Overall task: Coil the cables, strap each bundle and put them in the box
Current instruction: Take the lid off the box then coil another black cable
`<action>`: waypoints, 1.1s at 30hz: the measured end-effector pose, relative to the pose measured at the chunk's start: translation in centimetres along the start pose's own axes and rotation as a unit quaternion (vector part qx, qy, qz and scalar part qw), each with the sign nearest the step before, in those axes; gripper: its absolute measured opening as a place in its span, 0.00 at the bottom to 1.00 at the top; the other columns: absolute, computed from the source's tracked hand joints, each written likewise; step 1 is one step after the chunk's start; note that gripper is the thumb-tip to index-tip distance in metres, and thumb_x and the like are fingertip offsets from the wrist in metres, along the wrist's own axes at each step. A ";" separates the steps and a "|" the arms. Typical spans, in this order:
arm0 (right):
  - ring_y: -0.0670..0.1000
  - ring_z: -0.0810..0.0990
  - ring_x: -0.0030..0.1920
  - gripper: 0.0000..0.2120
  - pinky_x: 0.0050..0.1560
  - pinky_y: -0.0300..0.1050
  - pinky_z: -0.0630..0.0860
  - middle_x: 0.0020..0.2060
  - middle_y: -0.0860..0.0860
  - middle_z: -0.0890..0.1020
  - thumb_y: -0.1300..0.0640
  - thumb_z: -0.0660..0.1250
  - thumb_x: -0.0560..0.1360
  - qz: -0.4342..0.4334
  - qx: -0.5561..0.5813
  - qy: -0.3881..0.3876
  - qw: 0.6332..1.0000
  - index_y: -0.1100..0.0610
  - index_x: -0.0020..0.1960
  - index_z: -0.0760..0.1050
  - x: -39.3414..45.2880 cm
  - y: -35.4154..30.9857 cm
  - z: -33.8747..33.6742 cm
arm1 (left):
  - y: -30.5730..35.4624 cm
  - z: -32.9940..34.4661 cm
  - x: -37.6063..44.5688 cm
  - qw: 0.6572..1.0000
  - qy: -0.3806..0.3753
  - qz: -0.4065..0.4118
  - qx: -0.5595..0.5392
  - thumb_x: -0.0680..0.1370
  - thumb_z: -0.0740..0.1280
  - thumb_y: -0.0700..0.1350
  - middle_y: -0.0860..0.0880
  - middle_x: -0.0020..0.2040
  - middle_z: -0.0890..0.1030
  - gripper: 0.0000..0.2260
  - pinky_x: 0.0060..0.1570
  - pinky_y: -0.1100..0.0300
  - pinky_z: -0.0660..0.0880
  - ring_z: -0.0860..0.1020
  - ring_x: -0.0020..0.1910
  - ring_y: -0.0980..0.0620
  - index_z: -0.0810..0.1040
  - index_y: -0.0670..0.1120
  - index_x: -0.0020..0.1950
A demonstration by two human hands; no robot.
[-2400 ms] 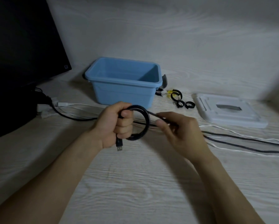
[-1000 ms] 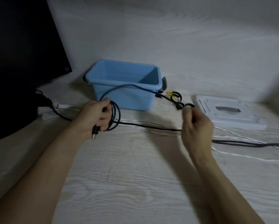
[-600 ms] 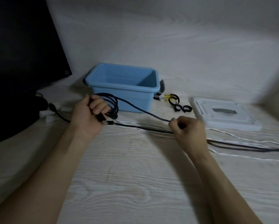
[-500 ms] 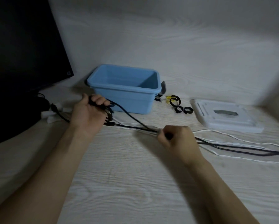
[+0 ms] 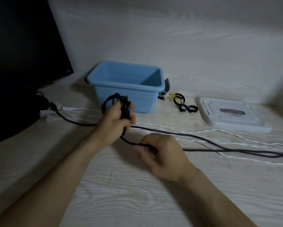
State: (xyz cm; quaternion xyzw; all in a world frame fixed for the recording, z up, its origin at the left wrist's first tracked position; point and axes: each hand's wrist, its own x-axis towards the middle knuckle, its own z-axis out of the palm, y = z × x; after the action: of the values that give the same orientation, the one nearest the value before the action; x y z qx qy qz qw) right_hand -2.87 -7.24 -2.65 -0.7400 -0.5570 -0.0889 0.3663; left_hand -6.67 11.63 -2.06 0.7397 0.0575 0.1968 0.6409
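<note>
Left hand: the left hand (image 5: pixel 117 119) is raised just in front of the box, fingers curled round a bunch of black loops, thumb side toward the box, forearm coming in from the lower left edge of the desk.
Right hand: the right hand (image 5: pixel 163 155) is low over the middle of the desk, back of the hand up, fingers curled under and pinching the black cable; it is slightly blurred.
Black cable: the black cable (image 5: pixel 201 138) is partly coiled; several loose, uneven loops stand up out of the left fist, a short stretch drops from that fist to the right hand, and the rest trails across the desk toward its right edge.
White cables: thin white cables (image 5: pixel 245 158) lie along the desk beside and under the black one, running to the right edge.
Box: the blue box (image 5: pixel 129 97) stands open near the back edge of the desk, left of centre; no cable shows inside it.
Straps: 3 black straps (image 5: pixel 179 99) curled into rings lie just right of the box, near something small and yellow.
Lid: the white lid (image 5: pixel 231 115) lies flat toward the back right corner.
Monitor: a dark monitor (image 5: pixel 22 46) fills the back left corner, with a plug and cords at its foot.
Desk: the desk (image 5: pixel 137 194) is pale wood grain.
</note>
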 end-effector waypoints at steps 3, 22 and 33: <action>0.38 0.70 0.32 0.01 0.38 0.28 0.63 0.33 0.37 0.72 0.54 0.71 0.78 0.016 0.014 0.087 0.996 0.48 0.49 0.80 0.2 0.5 -1.4 | 0.4 0.4 -0.8 0.997 -0.065 -0.052 0.004 0.65 0.61 0.36 0.43 0.35 0.77 0.14 0.30 0.58 0.64 0.71 0.32 0.47 0.77 0.41 0.48; 0.43 0.70 0.27 0.14 0.29 0.36 0.66 0.26 0.43 0.74 0.45 0.66 0.79 0.196 0.102 0.128 0.967 0.53 0.40 0.79 0.2 3.1 -1.6 | 1.9 -0.2 -1.3 0.935 -0.223 -0.163 -0.221 0.75 0.65 0.48 0.53 0.22 0.59 0.12 0.22 0.63 0.54 0.55 0.19 0.56 0.72 0.46 0.33; 0.56 0.78 0.44 0.14 0.52 0.50 0.77 0.42 0.58 0.80 0.54 0.66 0.76 0.269 0.513 0.043 0.814 0.64 0.55 0.77 0.6 2.6 -1.1 | 1.8 1.3 -1.5 0.888 -0.249 -0.224 -0.314 0.80 0.60 0.55 0.55 0.22 0.60 0.16 0.20 0.64 0.59 0.54 0.19 0.57 0.71 0.48 0.35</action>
State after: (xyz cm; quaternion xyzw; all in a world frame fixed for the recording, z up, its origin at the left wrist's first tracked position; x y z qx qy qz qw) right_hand 0.00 -7.80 -2.67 -0.5604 -0.2846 0.2800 0.7256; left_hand -7.85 9.64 -0.77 0.4920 -0.0047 -0.1351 0.8601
